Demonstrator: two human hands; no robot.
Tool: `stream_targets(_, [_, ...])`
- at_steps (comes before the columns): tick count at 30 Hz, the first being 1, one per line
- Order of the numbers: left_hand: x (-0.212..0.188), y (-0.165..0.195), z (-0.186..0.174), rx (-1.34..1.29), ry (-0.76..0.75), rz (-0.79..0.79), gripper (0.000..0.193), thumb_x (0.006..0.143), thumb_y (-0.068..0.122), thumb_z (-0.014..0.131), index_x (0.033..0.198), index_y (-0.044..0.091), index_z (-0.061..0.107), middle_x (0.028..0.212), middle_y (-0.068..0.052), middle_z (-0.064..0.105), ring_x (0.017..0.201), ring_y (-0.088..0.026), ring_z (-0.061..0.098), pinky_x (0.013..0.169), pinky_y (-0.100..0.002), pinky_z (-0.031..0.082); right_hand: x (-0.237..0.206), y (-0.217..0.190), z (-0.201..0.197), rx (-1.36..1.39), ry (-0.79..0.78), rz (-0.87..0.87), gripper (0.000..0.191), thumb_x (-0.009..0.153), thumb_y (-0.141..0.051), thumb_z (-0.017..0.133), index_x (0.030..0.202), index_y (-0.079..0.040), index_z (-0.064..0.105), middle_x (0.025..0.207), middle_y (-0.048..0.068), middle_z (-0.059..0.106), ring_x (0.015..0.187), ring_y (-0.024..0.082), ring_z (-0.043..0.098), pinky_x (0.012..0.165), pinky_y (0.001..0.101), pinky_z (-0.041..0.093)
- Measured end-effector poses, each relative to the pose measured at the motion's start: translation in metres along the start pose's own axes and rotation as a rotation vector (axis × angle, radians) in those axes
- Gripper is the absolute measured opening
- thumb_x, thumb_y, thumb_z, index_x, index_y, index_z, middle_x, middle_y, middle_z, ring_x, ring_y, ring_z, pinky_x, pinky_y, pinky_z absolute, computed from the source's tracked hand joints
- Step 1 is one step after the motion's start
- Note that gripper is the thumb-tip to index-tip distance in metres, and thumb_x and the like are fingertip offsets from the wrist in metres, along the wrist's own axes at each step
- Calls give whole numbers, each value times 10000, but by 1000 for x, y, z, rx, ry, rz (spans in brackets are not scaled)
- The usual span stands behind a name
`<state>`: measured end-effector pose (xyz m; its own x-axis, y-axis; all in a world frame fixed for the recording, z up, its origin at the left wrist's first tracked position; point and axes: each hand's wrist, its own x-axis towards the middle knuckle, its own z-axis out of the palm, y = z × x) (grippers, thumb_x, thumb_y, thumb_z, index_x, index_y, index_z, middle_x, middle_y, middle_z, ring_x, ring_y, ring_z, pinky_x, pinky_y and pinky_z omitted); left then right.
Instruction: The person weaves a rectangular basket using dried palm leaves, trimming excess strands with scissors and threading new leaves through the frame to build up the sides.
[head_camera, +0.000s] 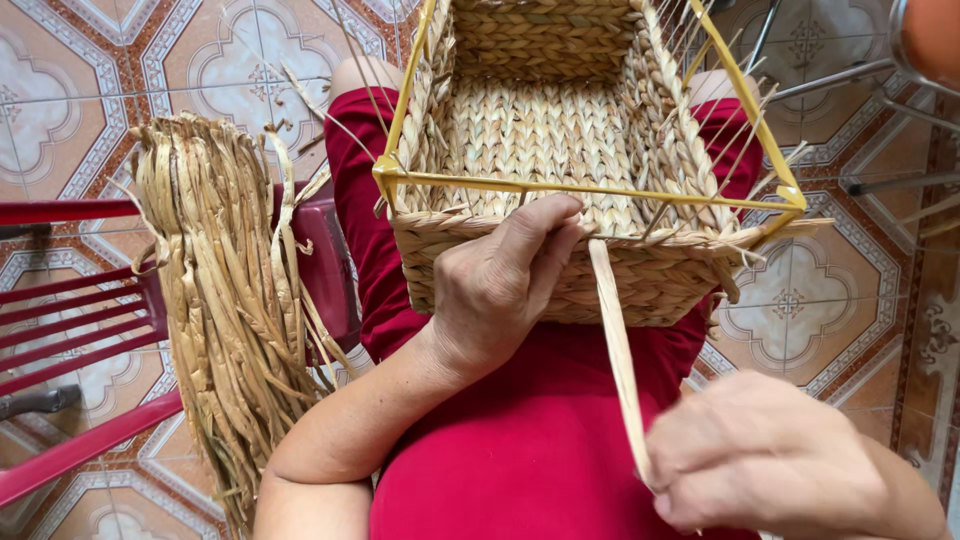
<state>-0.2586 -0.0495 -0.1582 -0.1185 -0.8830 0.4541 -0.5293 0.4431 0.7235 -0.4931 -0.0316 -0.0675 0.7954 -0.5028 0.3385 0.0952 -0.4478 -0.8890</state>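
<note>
A half-woven straw basket (545, 130) built on a yellow wire frame (590, 188) rests on my lap, over red clothing. My left hand (500, 285) presses against the basket's near wall, thumb and fingers pinching the weave at the rim. A long flat straw strand (618, 350) runs from that spot down to my right hand (765, 460), which grips its lower end and holds it taut. Thin upright stakes stick out around the basket's rim.
A thick bundle of dried straw strands (225, 300) hangs over a red plastic chair (90, 320) to my left. Metal chair legs (880, 120) stand at the upper right. The floor is patterned tile (80, 90).
</note>
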Motion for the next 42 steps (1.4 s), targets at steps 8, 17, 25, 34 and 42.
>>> stream_targets(8, [4, -5, -14, -3, -119, 111, 284, 1023, 42, 702, 1285, 71, 598, 1119, -72, 740, 947, -207, 765, 777, -308, 614, -4, 47, 19, -657, 195, 208, 384, 834, 90, 734, 1175, -76, 793, 1213, 194, 648, 962, 228, 685, 842, 292, 605])
stream_targets(17, [-1, -1, -10, 204, -151, 138, 270, 974, 50, 665, 1240, 96, 674, 1158, -55, 734, 960, -184, 757, 787, -279, 606, -24, 70, 45, -574, 427, 60, 220, 857, -13, 778, 1073, 4, 739, 1146, 164, 697, 1040, 298, 735, 942, 369, 620])
stream_targets(25, [-15, -30, -17, 53, -92, 348, 331, 1048, 22, 660, 1364, 120, 651, 1387, -61, 666, 1004, -151, 748, 759, -260, 584, 23, 25, 33, -698, 360, 81, 183, 835, 21, 773, 1008, 53, 723, 1065, 172, 717, 960, 314, 738, 849, 353, 629])
stream_targets(34, [-16, -1, -9, 389, -96, 263, 399, 981, 21, 643, 1379, 41, 664, 1304, -60, 698, 758, -128, 670, 660, -302, 521, 95, 52, -74, -464, 151, 336, 165, 976, -69, 681, 1131, -27, 715, 1026, 78, 714, 825, 159, 684, 708, 292, 565])
stream_targets(42, [2, -1, -3, 321, -228, 100, 137, 927, 45, 658, 1058, 28, 696, 1068, -101, 727, 645, -163, 684, 575, -298, 526, 99, 134, -97, -152, -463, 729, 473, 828, -192, 757, 1291, -120, 691, 1063, 3, 820, 913, 112, 771, 756, 283, 623])
